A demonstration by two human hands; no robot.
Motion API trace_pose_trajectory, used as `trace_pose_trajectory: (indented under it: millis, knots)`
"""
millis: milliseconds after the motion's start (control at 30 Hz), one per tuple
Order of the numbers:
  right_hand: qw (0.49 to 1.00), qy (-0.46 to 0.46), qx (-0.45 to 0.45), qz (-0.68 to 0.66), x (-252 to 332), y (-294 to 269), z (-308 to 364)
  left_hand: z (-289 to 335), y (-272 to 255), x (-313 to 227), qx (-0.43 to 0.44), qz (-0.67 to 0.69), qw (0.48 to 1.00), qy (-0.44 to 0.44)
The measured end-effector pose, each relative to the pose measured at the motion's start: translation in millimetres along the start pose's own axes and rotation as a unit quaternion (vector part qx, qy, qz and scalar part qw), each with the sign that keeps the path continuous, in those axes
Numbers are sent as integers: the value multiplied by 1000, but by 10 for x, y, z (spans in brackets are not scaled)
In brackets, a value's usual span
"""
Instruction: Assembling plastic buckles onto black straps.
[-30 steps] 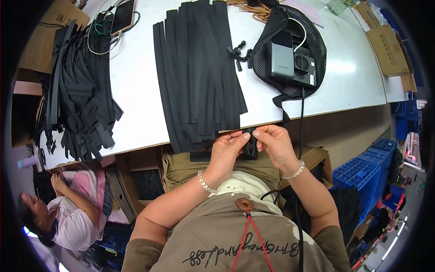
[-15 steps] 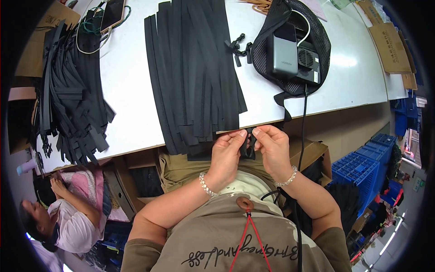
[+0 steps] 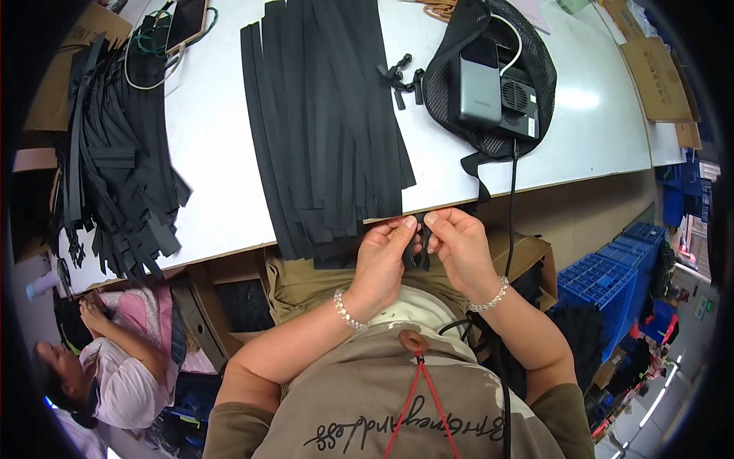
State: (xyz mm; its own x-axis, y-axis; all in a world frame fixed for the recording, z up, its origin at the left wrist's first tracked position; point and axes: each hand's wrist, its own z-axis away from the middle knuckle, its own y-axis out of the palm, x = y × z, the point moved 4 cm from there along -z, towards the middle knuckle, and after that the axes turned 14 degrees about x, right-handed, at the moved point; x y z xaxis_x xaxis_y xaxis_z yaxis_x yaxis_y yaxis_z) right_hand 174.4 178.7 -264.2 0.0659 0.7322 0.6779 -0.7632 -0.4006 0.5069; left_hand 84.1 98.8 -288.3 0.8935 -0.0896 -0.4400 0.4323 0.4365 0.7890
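At the near edge of the table, my left hand [image 3: 384, 258] pinches a black zipper strip [image 3: 417, 257] between thumb and fingers. My right hand [image 3: 459, 246] pinches the same dark piece from the other side, its thumb tip close to the left one. Part of the strip dangles between the hands; the fingers hide the rest. Just beyond and to the left lies a broad layer of long black zipper strips [image 3: 329, 122], their near ends hanging over the edge. A few small knotted black pieces [image 3: 397, 80] lie right of that layer.
A black mesh bag [image 3: 437, 76] holds a grey power bank [image 3: 479, 92], with a cable running down past the table edge. More black strips [image 3: 115, 176] heap at the left beside a phone [image 3: 186, 23]. Another person [image 3: 126, 352] sits at lower left. Blue crates [image 3: 604, 279] stand right.
Both hands keep their pinch, and the right hand has shifted very slightly. The dangling part of the strip hangs a little differently between them. The whole view has moved slightly.
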Motion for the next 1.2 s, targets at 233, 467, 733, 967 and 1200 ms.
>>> trace_pose_trajectory:
  millis: [233,467,733,967,1200]
  knots:
    - [977,-47,37,205,161,51,159,110,9,-79,12,-66,998,4]
    - [926,-162,49,337,293,208,356,185,151,-202,55,-172,969,168]
    - [957,-67,58,277,217,61,213,133,60,-179,50,-199,974,100]
    - [992,6,74,100,15,-38,-17,60,-42,-94,24,-59,997,-36]
    - [998,-7,36,53,-30,-9,-19,34,-31,-27,1,76,996,-36]
